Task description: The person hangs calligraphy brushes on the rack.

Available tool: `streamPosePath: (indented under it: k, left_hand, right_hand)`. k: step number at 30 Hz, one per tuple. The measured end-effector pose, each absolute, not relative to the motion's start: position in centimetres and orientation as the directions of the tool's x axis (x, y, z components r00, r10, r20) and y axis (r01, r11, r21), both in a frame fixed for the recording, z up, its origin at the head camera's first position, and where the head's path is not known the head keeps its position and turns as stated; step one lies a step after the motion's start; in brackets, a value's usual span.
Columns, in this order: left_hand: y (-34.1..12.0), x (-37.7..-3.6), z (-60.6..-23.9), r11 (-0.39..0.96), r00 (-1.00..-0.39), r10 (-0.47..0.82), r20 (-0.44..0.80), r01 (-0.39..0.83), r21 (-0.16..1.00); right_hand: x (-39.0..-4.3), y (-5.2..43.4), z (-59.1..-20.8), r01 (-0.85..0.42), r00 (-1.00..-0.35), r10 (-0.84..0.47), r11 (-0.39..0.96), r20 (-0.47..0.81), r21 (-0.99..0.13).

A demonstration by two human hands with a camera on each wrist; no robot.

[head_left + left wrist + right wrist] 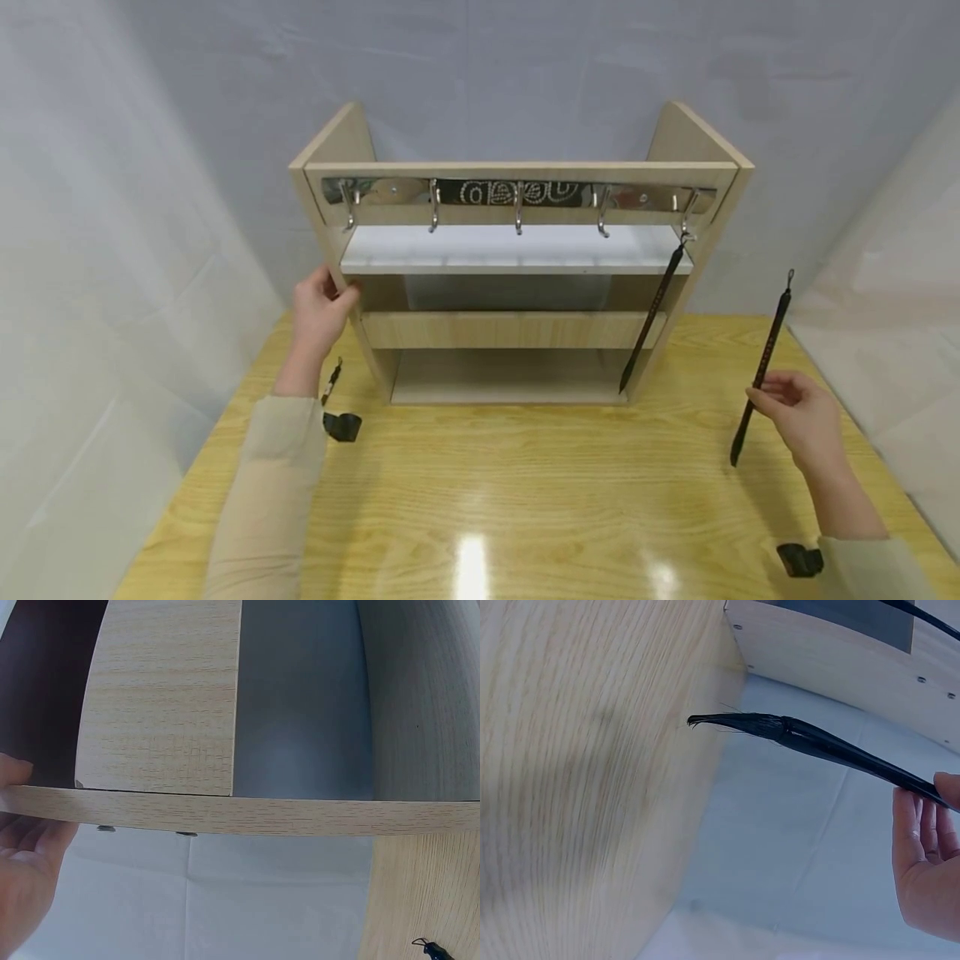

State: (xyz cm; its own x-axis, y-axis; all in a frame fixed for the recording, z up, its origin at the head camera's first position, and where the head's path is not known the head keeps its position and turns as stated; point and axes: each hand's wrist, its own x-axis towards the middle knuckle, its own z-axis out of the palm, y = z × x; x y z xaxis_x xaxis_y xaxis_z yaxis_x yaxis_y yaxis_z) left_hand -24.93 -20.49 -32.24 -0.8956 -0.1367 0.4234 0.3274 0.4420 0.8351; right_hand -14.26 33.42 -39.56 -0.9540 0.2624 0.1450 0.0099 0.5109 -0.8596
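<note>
My left hand (321, 312) grips the left side panel of a small wooden shelf (495, 331), thumb on the inner side and fingers outside. In the left wrist view the panel's edge runs between thumb and fingers. At the right, my right hand (806, 417) pinches a dark calligraphy brush (765, 358) by its handle, loop end up and bristles down. The black bristles (739, 722) show a few stray hairs in the right wrist view. Another calligraphy brush (651, 321) hangs by its loop from the rightmost hook (687, 212) of the shelf's metal hook rail.
Several metal hooks, such as the middle hook (518, 208), line the shelf's top front. A third, smaller-looking brush (332, 382) lies on the wooden table (525, 492) beside my left forearm. Pale sheeting (510, 75) hangs behind and at both sides.
</note>
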Motion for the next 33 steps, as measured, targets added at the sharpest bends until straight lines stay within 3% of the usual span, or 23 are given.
streamPosePath:
  k: [33]
  left_hand:
    - [-20.5,-25.1,-32.4,0.435,-0.896,-0.146,0.419,0.322,0.841]
  right_hand:
    - [-14.9,28.6,-38.6,-0.106,-0.93,0.216,0.618,0.298,-0.779]
